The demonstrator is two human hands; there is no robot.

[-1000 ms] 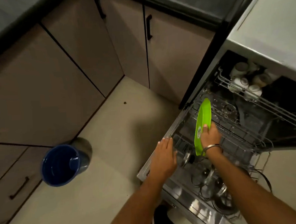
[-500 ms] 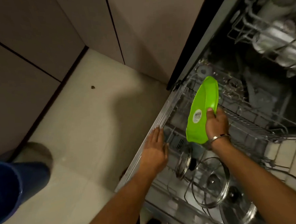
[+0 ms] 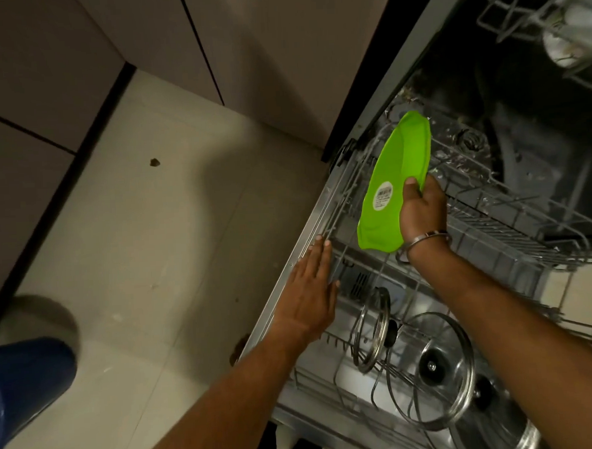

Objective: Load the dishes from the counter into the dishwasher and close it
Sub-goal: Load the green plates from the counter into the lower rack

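Head view. Dishwasher open, lower rack (image 3: 486, 221) pulled out over the door. Right hand (image 3: 423, 208) grips a green plate (image 3: 394, 188) on edge, thumb on the underside beside a white barcode sticker (image 3: 383, 195), other fingers behind the rim. Plate stands nearly upright over the rack's left part; whether its lower edge sits between the tines, cannot tell. Metal bangle (image 3: 425, 240) on the right wrist. Left hand (image 3: 310, 294) lies flat, fingers straight and together, holding nothing, fingertips touching the rack's left rim. In the rack nearer the person than the plate: two glass pot lids (image 3: 432, 371) with black knobs, propped on edge, a third below them partly cut off. Upper rack (image 3: 537, 16) at top right holds pale crockery, blurred. Left of the dishwasher: tiled floor (image 3: 145, 252), cabinet fronts, blue bucket (image 3: 25, 386) at lower left edge.
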